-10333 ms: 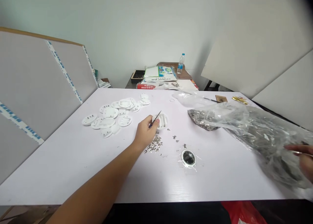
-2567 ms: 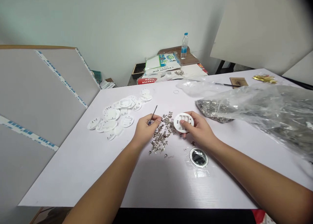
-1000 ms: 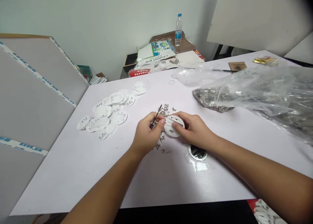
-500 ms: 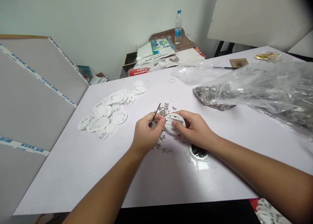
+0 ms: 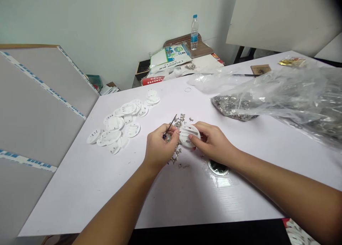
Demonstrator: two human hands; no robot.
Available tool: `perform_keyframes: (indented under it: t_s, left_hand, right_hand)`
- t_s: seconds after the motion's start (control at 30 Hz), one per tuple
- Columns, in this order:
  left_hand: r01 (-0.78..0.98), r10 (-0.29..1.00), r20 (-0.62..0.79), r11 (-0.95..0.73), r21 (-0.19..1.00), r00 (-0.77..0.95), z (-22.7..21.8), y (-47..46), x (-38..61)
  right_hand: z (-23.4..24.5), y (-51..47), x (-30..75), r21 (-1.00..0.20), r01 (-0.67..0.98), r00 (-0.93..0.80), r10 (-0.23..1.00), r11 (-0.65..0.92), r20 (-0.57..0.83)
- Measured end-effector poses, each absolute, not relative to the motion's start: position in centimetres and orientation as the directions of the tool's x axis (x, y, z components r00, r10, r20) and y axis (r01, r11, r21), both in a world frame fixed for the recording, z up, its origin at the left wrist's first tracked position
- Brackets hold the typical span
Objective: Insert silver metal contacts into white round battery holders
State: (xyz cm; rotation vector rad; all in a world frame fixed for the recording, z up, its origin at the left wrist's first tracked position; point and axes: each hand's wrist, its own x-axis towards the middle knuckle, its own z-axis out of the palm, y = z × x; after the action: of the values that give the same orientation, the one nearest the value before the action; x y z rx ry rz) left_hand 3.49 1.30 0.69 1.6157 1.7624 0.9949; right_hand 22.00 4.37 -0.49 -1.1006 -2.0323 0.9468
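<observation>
My left hand (image 5: 160,147) is closed round a thin dark tool (image 5: 171,123) whose tip sticks up past my fingers. My right hand (image 5: 212,142) grips a round white plastic disc (image 5: 189,135) with slots, held tilted just above the white table (image 5: 80,188). The two hands meet at the disc's left edge. Under and behind them lies a scatter of small metal clips (image 5: 179,121). A pile of several similar white discs (image 5: 120,124) lies to the left.
A clear plastic bag (image 5: 288,95) with a heap of metal clips (image 5: 231,106) lies at the right. A round metal-rimmed hole (image 5: 218,168) sits by my right wrist. Grey boards (image 5: 40,106) lean at the left. A water bottle (image 5: 194,27) stands on a cluttered table behind.
My right hand came back from the bag and picked up the white disc. Over the last second both hands have stayed together at the disc, shifting only slightly.
</observation>
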Motion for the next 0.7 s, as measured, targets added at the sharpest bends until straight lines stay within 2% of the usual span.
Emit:
perform_keyframes:
  t_s: [0.3,0.7]
  left_hand:
    - [0.614,0.989,0.132,-0.062,0.787,-0.069,0.54,1.44,3.47]
    - [0.588,0.995,0.101,-0.084,0.805,0.004,0.39,1.72,3.13]
  right_hand:
    - [-0.46,4.12,21.78,-0.827,0.383,-0.478,0.855,0.411,0.203]
    - [-0.35,4.00,22.07,-0.819,0.372,-0.491,0.842,0.437,0.226]
